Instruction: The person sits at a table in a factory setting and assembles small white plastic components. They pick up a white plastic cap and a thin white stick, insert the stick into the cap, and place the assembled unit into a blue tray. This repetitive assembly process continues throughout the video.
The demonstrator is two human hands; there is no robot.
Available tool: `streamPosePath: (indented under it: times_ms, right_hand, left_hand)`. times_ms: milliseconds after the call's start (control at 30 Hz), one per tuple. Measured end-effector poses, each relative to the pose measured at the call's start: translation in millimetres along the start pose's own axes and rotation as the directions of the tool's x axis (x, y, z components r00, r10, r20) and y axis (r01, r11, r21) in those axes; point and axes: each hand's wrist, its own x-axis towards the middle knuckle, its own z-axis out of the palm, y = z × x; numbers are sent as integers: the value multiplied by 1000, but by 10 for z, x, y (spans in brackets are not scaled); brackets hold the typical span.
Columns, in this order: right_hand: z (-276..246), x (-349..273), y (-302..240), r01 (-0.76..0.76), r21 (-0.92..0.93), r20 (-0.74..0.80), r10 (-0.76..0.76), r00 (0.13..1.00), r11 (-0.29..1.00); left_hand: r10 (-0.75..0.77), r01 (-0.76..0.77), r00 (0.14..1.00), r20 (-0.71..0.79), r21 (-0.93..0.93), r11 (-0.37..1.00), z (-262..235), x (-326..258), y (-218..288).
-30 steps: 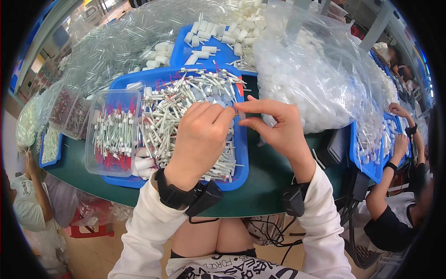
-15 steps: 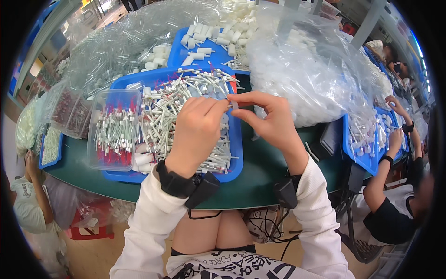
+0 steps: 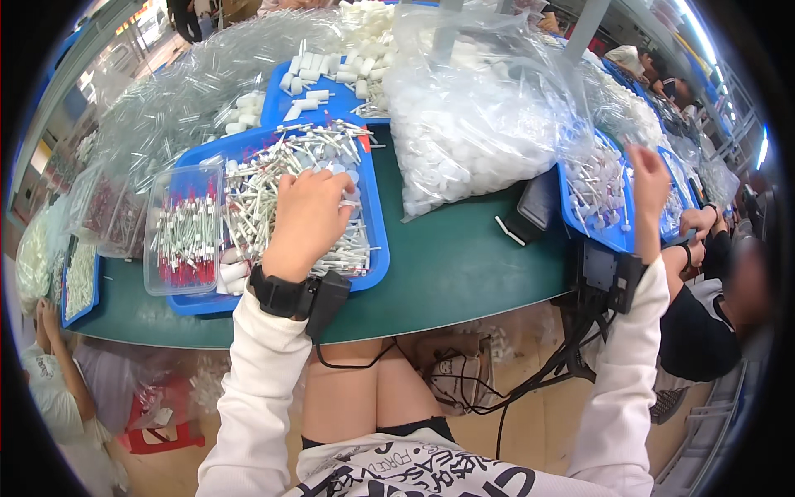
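- Clear box [image 3: 184, 229], far left on the green table [image 3: 464, 265]: it holds small white pieces with red ends, lined up, and it sits against the left edge of the blue tray [image 3: 373, 224]. A careless sweep of the forearm could, I judge, nudge it and scatter the rows.
- Left hand [image 3: 308, 222]: it rests palm down in the tray on the heap of white tubes [image 3: 273, 178], fingers curled into the pile. Whether it pinches one I cannot tell, since the back of the hand hides the fingertips. Raking too deep could flick tubes over the low rim onto the table.
- Big bag [image 3: 480, 124] of white parts: it slumps just right of the tray and could slide into it.
- Right hand [image 3: 648, 184]: raised far right, over a second blue tray [image 3: 609, 236] of similar pieces, fingers loosely together; a hold is not discernible. With the gaze elsewhere, it could knock that tray's contents.
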Motion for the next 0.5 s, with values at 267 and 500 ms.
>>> streamPosePath:
  times_ms: [267,500]
  right_hand:
    - [302,-179,-793,400,-54,-445,-381,811,915]
    - [1414,-50,-1685,520,-46,325,-479,815,853]
  left_hand:
    - [13,-10,1000,-19,155,988,-15,-56,21]
    - [54,-42,994,-97,128,991,-3,-65,13]
